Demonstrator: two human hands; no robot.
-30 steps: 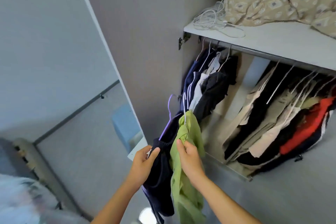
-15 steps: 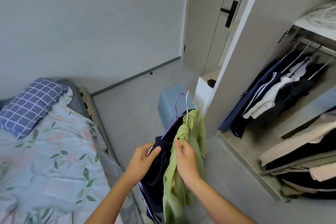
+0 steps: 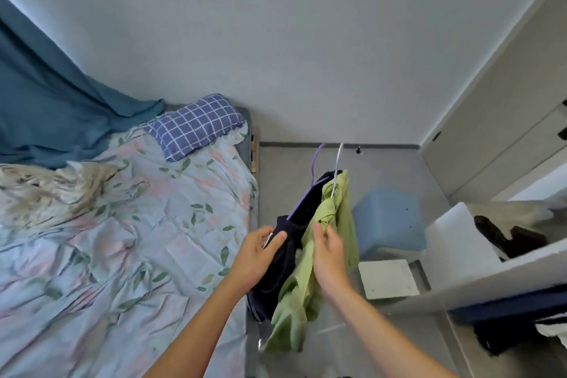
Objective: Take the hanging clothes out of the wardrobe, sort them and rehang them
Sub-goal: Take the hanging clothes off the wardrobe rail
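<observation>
My left hand [image 3: 257, 258] grips a dark navy garment [image 3: 282, 267] that hangs on a purple hanger [image 3: 316, 168]. Beside it, my right hand [image 3: 329, 251] holds a light green garment [image 3: 300, 294] on a white hanger [image 3: 337, 168]. Both garments hang in front of me, above the floor by the bed's edge. The wardrobe [image 3: 503, 267] shows at the right edge, with dark clothes [image 3: 503, 316] still hanging inside.
A bed [image 3: 122, 239] with a floral sheet and a blue checked pillow [image 3: 196, 125] fills the left. A teal curtain [image 3: 46, 107] hangs at the far left. A light blue stool [image 3: 389, 218] and a white board [image 3: 388, 278] sit on the floor at the right.
The view has swung left from the wardrobe to the bed. Both hands keep the same hold on the two hangered garments, which have come away from the rail.
</observation>
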